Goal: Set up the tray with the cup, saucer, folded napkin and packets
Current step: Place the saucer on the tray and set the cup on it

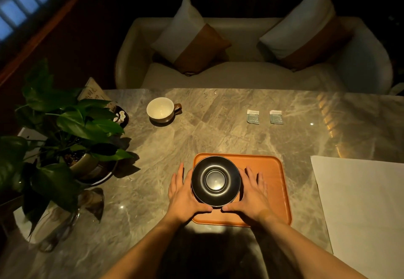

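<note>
A round, glossy black saucer (216,179) with a raised ring around its central well sat over the left part of a tray (269,182), a matte orange rectangle with rounded corners and a low lip. Both hands clasped the saucer by its rim: the left hand (183,193) cupped its left edge, half over the bare counter (218,130), and the right hand (251,191) cupped its right edge above the tray, each grip closed on the dish with fingers flat along the side and thumbs nearly meeting at the near edge. Whether the saucer rested on the tray or hung just above it could not be told. The counter was polished grey stone with pale veins. Beyond the tray to the left stood the cup (160,109), brown outside and cream inside, empty, its looped handle pointing right. Beyond the tray to the right lay two small square paper packets (253,116), pale teal with white tops, side by side but apart. Right of the tray lay a flat white napkin (360,208), unfolded, its cloth smooth. Left of the tray stood a leafy green plant (65,125) in a rounded pot.
</note>
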Demonstrator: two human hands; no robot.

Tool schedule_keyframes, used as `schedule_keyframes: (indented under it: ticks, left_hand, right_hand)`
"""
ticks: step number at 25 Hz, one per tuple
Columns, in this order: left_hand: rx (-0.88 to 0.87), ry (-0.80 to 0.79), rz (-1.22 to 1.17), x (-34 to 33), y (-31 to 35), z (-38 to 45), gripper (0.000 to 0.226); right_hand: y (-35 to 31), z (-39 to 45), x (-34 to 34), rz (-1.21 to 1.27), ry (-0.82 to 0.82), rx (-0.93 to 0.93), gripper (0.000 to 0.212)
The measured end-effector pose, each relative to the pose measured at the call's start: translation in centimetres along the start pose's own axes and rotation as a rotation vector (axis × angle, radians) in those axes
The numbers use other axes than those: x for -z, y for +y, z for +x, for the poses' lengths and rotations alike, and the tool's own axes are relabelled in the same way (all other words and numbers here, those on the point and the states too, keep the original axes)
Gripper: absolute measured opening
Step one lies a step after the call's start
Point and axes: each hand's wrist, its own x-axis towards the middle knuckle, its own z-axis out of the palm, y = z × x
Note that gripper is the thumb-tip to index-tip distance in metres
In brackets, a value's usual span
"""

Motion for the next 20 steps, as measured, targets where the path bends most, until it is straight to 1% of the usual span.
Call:
schedule_keyframes:
  ticks: [4,8,12,16,20]
  left_hand:
    - [0.012,-0.016,0.061,-0.9,-0.6,0.1,0.143]
    - [0.045,-0.028,0.125,-1.3,-0.9,0.3,0.144]
    - [0.037,-0.037,0.125,-1.5,-1.5,0.6,0.145]
    - [-0.012,0.063,0.166,-1.6,-0.9,-0.1,0.141]
    - [-0.091,0.151,0.258,-1.1,-0.1,-0.6,0.131]
  right_hand:
    - [0.6,0.0,-0.9,-0.047,0.002,-0.001,0.139]
    - [0.9,0.0,-1.5,-0.034,0.006,-0.002,0.139]
    - [0.9,0.2,-2.0,-0.039,0.002,-0.015,0.137]
    - [1.0,0.3,-2.1,-0.03,-0.008,-0.02,0.14]
    - [1.1,0.1,-2.0,-0.049,-0.021,-0.015,0.141]
